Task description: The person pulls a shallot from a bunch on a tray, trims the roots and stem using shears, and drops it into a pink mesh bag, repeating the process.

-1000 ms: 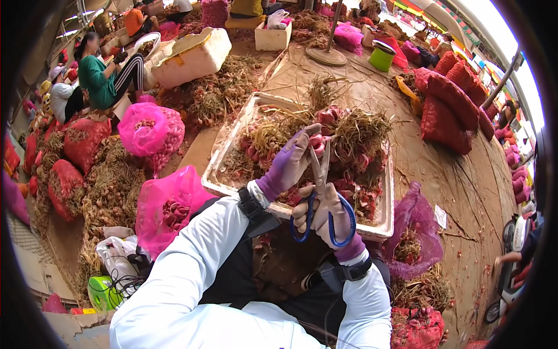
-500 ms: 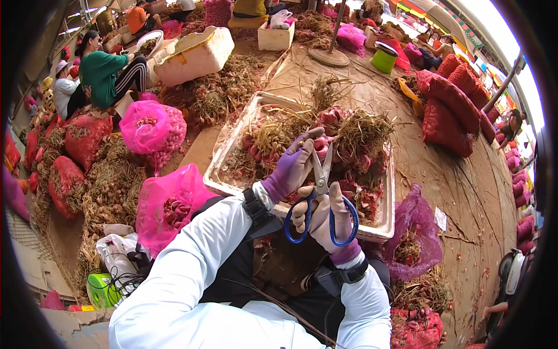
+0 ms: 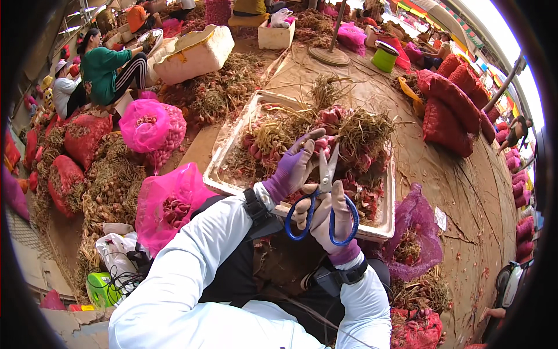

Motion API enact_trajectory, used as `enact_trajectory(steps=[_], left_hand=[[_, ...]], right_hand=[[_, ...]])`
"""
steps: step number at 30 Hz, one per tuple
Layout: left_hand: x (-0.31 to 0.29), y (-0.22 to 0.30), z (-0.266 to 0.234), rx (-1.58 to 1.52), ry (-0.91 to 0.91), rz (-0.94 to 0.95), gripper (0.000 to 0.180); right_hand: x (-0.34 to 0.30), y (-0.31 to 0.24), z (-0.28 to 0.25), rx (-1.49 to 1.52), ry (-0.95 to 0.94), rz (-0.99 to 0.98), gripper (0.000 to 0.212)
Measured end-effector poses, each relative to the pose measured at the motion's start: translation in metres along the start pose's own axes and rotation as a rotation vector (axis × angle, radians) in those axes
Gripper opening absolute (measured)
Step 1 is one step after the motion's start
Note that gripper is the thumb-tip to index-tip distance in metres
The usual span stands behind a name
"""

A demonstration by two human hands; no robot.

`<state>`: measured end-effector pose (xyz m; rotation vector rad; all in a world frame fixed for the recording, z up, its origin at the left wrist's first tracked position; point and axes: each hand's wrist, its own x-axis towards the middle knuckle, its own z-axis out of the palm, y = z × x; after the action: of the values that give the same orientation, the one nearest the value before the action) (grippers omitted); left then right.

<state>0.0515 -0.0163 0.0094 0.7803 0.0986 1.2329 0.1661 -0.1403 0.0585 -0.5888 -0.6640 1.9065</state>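
Note:
My right hand (image 3: pixel 332 224), in a pale glove with a purple cuff, holds scissors (image 3: pixel 326 174) with blue looped handles. Their blades are parted and point away from me. My left hand (image 3: pixel 292 166), gloved alike, closes on a small bunch of pink shallots (image 3: pixel 324 143) beside the blade tips. How many bulbs it holds is hidden by the fingers. Both hands are over the near part of a white foam box (image 3: pixel 232 139). Heaped inside the box are more red shallots (image 3: pixel 354 166) with dry, straw-coloured tops (image 3: pixel 366 131).
Left of the box stand pink mesh bags of shallots (image 3: pixel 174 203), and a purple mesh bag (image 3: pixel 415 232) lies to its right. Full red sacks (image 3: pixel 447 122) are stacked at the far right. A person in a green top (image 3: pixel 104 72) sits at the far left. A pole rises from a round base (image 3: pixel 328 56).
The scissor blades have closed slightly, and their tips have shifted a little right. The left hand stays nearly in place at the shallots. The person in green has raised an arm.

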Motion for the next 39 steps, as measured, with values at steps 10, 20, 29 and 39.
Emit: enact_trajectory(steps=[10, 20, 29, 39], left_hand=[[-0.003, -0.008, -0.002, 0.052, 0.102, -0.069, 0.041], [-0.011, -0.018, 0.016, 0.545, -0.014, 0.149, 0.040], [-0.036, -0.030, 0.038, 1.006, -0.112, 0.379, 0.041], [-0.032, -0.028, 0.036, 0.459, -0.006, 0.042, 0.042]], right_hand=[[-0.003, 0.000, 0.002, -0.139, 0.154, 0.058, 0.066], [0.007, -0.019, -0.014, -0.742, 0.379, -0.623, 0.030], [0.030, -0.013, -0.041, -0.735, 0.660, -0.635, 0.044], [0.028, -0.035, -0.059, -1.262, 0.832, -0.754, 0.036]])
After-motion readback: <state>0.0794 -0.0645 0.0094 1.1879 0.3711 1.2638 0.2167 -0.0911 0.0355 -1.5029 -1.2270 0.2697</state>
